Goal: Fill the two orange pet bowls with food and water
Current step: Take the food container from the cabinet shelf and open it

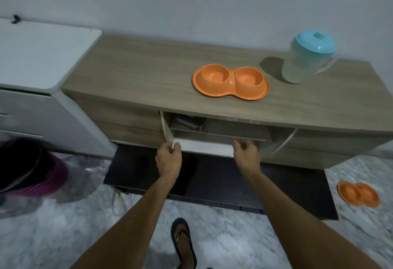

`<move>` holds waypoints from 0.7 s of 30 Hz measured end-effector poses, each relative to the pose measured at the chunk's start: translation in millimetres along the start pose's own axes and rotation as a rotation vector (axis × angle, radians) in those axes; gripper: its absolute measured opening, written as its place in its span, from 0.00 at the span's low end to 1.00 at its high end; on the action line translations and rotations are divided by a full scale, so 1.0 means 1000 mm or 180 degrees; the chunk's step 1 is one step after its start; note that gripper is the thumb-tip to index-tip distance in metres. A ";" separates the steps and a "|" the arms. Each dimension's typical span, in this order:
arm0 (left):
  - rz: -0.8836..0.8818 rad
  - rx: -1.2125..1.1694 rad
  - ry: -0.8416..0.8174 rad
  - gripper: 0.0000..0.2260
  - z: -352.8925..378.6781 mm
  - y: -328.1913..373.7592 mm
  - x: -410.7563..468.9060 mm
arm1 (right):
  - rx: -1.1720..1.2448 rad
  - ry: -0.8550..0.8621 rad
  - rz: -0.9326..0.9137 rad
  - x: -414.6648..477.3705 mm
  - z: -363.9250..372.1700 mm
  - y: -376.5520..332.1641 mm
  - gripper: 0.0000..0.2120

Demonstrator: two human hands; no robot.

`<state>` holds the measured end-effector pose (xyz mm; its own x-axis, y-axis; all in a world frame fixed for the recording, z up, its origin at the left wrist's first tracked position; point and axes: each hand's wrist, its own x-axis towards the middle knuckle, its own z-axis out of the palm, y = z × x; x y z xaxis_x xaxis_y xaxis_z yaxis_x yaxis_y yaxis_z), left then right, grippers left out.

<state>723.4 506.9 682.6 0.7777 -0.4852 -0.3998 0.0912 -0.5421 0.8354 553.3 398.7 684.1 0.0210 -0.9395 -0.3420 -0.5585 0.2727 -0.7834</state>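
Both hands are reaching down to the front of a wooden cabinet. The left hand is curling its fingers over the left end of a white drawer front, thumb and fingers pinching its top edge. The right hand is sitting at the drawer front's right end with its fingers bent inward; whether they are actually gripping the edge cannot be told. The drawer is standing pulled out below the cabinet top's front edge, and inside, toward its left rear, a dark tray-like object is showing, too shadowed to identify.

The orange double pet bowl is resting on the cabinet top, right of centre and nearer the front edge than the back; both of its wells are looking empty. Near it, toward the right rear corner, a clear pitcher with a turquoise lid is standing upright, apart from the bowl.

A second orange double bowl is lying on the marble-patterned floor at the far right, beside a dark mat that is spreading under the cabinet front. A white appliance is standing against the cabinet's left end, and a purple-and-black item wrapped in clear plastic is sitting on the floor in front of it. A sandalled foot is planted between the forearms.
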 end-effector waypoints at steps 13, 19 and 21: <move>0.0530 0.0026 -0.0307 0.09 0.058 -0.065 0.139 | 0.0484 0.0027 -0.0330 0.091 0.148 0.056 0.09; 0.0568 0.0005 -0.0373 0.23 0.085 -0.057 0.198 | 0.0874 0.0288 -0.0494 0.125 0.190 0.054 0.18; 0.0372 -0.0100 -0.0417 0.24 0.091 -0.054 0.211 | 0.0984 0.0296 -0.0414 0.133 0.201 0.049 0.19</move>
<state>825.7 371.0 519.0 0.6967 -0.6298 -0.3433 0.0260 -0.4561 0.8896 695.5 328.7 496.5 -0.0079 -0.9815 -0.1913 -0.2783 0.1859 -0.9423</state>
